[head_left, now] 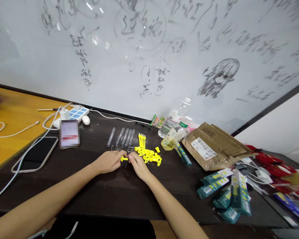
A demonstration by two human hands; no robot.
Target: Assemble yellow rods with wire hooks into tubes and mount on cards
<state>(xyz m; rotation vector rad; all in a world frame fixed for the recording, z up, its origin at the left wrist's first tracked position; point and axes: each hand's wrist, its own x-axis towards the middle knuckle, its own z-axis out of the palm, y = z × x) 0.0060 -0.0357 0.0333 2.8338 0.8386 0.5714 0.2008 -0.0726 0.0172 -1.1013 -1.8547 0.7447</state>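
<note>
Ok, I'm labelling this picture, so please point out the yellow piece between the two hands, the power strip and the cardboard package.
Yellow piece (124,159): head view, on its middle.
Power strip (78,115): head view, on its outlet face.
Cardboard package (221,140): head view, on its brown upper face.

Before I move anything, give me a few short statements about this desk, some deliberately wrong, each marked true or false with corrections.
1. A yellow piece shows between the left hand and the right hand. True.
2. The clear tubes lie to the right of the yellow pile. False: they lie to its left.
3. A phone with a dark screen lies on the left part of the dark desk. True.
4. The right hand grips the large clear bottle. False: the bottle stands farther back, apart from both hands.
</note>
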